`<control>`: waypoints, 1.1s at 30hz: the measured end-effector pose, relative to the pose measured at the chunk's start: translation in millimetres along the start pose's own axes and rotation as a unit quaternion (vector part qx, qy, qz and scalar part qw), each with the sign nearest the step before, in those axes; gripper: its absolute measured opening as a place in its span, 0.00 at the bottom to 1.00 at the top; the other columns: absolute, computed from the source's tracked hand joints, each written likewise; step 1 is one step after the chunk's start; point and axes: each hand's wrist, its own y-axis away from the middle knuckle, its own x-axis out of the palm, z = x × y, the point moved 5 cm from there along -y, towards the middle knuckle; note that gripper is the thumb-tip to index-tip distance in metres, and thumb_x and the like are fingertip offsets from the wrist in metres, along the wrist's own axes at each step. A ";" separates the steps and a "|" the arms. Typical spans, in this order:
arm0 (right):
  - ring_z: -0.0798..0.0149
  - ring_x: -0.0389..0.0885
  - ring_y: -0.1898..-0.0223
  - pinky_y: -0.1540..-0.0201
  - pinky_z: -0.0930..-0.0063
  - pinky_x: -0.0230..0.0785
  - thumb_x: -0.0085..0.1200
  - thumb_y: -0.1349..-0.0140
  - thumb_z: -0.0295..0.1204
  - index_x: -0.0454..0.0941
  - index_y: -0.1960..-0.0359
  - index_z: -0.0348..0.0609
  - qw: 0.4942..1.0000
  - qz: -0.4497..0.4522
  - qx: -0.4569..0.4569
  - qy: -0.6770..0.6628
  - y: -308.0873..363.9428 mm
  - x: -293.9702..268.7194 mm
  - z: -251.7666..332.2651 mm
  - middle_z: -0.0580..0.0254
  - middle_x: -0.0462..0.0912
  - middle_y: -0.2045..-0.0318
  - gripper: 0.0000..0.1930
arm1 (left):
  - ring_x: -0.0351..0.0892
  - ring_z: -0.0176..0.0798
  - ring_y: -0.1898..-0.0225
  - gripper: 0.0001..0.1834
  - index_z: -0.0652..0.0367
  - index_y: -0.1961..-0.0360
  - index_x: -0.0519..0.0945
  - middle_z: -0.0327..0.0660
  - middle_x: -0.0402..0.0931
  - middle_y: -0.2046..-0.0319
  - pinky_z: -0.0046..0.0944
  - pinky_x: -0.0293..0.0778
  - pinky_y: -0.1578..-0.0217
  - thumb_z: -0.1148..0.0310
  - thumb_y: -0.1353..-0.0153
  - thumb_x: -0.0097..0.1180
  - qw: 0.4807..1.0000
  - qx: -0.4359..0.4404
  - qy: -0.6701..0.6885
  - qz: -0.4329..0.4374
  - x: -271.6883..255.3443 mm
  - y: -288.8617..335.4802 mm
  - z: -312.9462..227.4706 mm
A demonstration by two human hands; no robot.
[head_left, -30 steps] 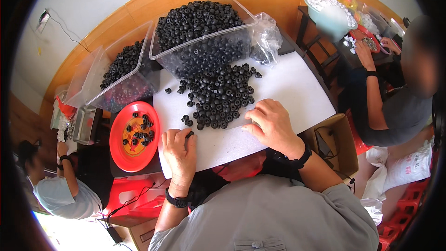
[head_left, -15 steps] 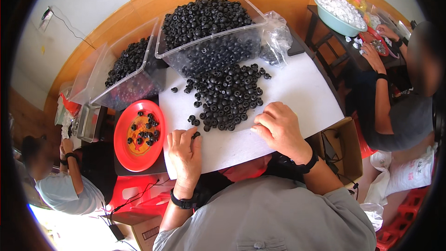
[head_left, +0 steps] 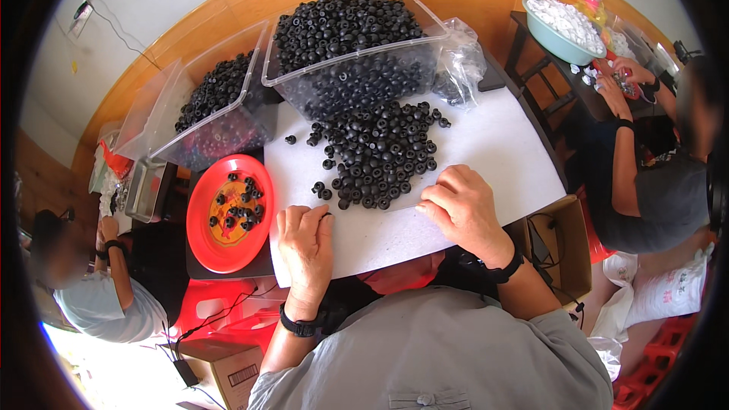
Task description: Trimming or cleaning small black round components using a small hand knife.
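A loose pile of small black round parts with holes (head_left: 383, 156) lies on a white sheet (head_left: 501, 148) on the table before me. Just left of the pile's near edge, my left hand (head_left: 305, 247) rests on the sheet. Its thumb and forefinger are closed on a black part, of which only a dark sliver shows at the fingertips. My right hand (head_left: 469, 209) is right of the pile, fingers curled and thumb near the forefinger; what it holds, if anything, is hidden. A red oval plate (head_left: 199, 216) with several black parts on it stands left of my left hand.
Two clear plastic bins (head_left: 357, 57) full of black parts stand behind the pile and to its left. A crumpled clear bag (head_left: 462, 64) lies beside the larger bin. An open cardboard box (head_left: 581, 250) sits low right. Co-workers sit at both sides; a pale green basin (head_left: 558, 44) holds white pieces.
The whole view has shifted slightly. The black part at my left fingertips shows less than before. Both hands keep nearly the same place. At the far right, the co-worker's hands have moved a little.
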 end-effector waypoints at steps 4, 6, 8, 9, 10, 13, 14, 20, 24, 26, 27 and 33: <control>0.56 0.77 0.62 0.60 0.60 0.70 0.72 0.45 0.31 0.81 0.70 0.48 1.000 -0.001 0.007 -0.006 -0.4 -1.3 -5.2 0.64 0.73 0.68 0.09 | 0.76 0.49 0.57 0.10 0.60 0.56 0.88 0.44 0.77 0.65 0.47 0.74 0.53 0.74 0.39 0.64 1.000 -0.004 -0.013 0.009 2.9 -3.4 -7.9; 0.57 0.77 0.62 0.60 0.60 0.70 0.72 0.45 0.31 0.81 0.70 0.48 1.000 -0.002 0.008 -0.003 -0.7 -5.3 -8.7 0.65 0.73 0.68 0.09 | 0.76 0.49 0.58 0.11 0.59 0.56 0.88 0.44 0.76 0.65 0.47 0.74 0.53 0.74 0.39 0.64 1.000 0.001 -0.014 0.011 6.8 -5.0 -11.4; 0.57 0.77 0.62 0.61 0.60 0.70 0.72 0.45 0.32 0.81 0.70 0.48 1.000 -0.003 0.005 -0.006 0.4 -9.5 -13.2 0.65 0.74 0.68 0.09 | 0.75 0.49 0.58 0.12 0.58 0.56 0.89 0.43 0.75 0.65 0.47 0.75 0.58 0.77 0.42 0.66 1.000 0.021 -0.023 0.006 10.7 -5.9 -14.8; 0.57 0.77 0.62 0.61 0.60 0.70 0.72 0.45 0.32 0.81 0.70 0.48 1.000 -0.005 0.009 -0.001 0.3 -12.3 -15.5 0.65 0.74 0.68 0.09 | 0.75 0.49 0.58 0.12 0.58 0.56 0.89 0.43 0.75 0.65 0.47 0.75 0.58 0.77 0.42 0.66 0.999 0.025 -0.018 0.008 12.9 -6.0 -17.9; 0.57 0.77 0.64 0.62 0.60 0.69 0.72 0.46 0.30 0.82 0.71 0.48 1.000 -0.011 0.002 -0.005 -0.2 -15.6 -16.8 0.65 0.74 0.70 0.09 | 0.76 0.49 0.58 0.12 0.59 0.56 0.89 0.43 0.75 0.65 0.47 0.74 0.56 0.76 0.41 0.65 1.000 0.017 -0.022 0.008 14.4 -6.0 -21.2; 0.57 0.77 0.65 0.63 0.61 0.69 0.72 0.46 0.30 0.81 0.71 0.48 1.000 -0.019 -0.002 0.002 4.9 -22.5 -27.7 0.65 0.74 0.70 0.09 | 0.76 0.49 0.58 0.12 0.60 0.55 0.88 0.44 0.75 0.65 0.47 0.73 0.54 0.77 0.40 0.63 1.000 0.017 -0.022 0.011 21.7 -6.2 -30.8; 0.57 0.77 0.64 0.63 0.61 0.69 0.72 0.46 0.30 0.81 0.71 0.48 1.000 -0.020 -0.009 0.001 7.1 -25.7 -30.9 0.65 0.74 0.70 0.09 | 0.75 0.49 0.58 0.12 0.60 0.55 0.88 0.44 0.75 0.65 0.47 0.73 0.55 0.77 0.41 0.64 0.999 0.024 -0.027 0.008 24.8 -5.8 -32.9; 0.56 0.78 0.61 0.61 0.59 0.71 0.70 0.44 0.32 0.81 0.70 0.49 0.999 -0.028 -0.019 0.009 22.0 -50.0 -50.0 0.64 0.74 0.69 0.08 | 0.76 0.52 0.59 0.12 0.60 0.56 0.87 0.46 0.76 0.65 0.51 0.72 0.54 0.77 0.41 0.63 0.999 0.047 -0.021 -0.005 37.6 -2.4 -63.6; 0.56 0.77 0.59 0.59 0.59 0.70 0.69 0.44 0.34 0.80 0.70 0.48 0.999 -0.017 -0.012 0.029 35.5 -63.5 -67.8 0.63 0.74 0.66 0.09 | 0.75 0.54 0.52 0.19 0.61 0.48 0.85 0.49 0.76 0.57 0.51 0.72 0.49 0.80 0.42 0.64 0.999 -0.007 0.017 0.027 44.3 3.5 -86.9; 0.56 0.77 0.58 0.59 0.60 0.71 0.69 0.44 0.35 0.81 0.69 0.47 0.999 -0.021 -0.022 0.020 40.8 -71.5 -71.7 0.63 0.75 0.65 0.10 | 0.75 0.53 0.51 0.18 0.62 0.48 0.84 0.48 0.76 0.55 0.51 0.71 0.49 0.81 0.41 0.64 1.000 0.003 0.028 -0.004 41.4 5.5 -103.4; 0.56 0.77 0.58 0.59 0.60 0.71 0.69 0.44 0.35 0.81 0.69 0.47 0.999 -0.022 -0.017 0.029 43.0 -74.3 -74.1 0.63 0.75 0.65 0.10 | 0.74 0.52 0.51 0.18 0.62 0.47 0.84 0.48 0.77 0.55 0.50 0.71 0.49 0.81 0.41 0.64 0.999 0.006 0.039 -0.017 35.5 6.0 -116.0; 0.58 0.76 0.59 0.59 0.61 0.70 0.72 0.47 0.33 0.78 0.73 0.49 0.998 -0.052 -0.018 0.031 55.2 -99.8 -81.7 0.65 0.74 0.67 0.12 | 0.76 0.50 0.40 0.03 0.69 0.64 0.81 0.54 0.77 0.43 0.49 0.71 0.40 0.83 0.35 0.56 0.985 0.083 0.113 -0.099 -9.9 -2.9 -165.9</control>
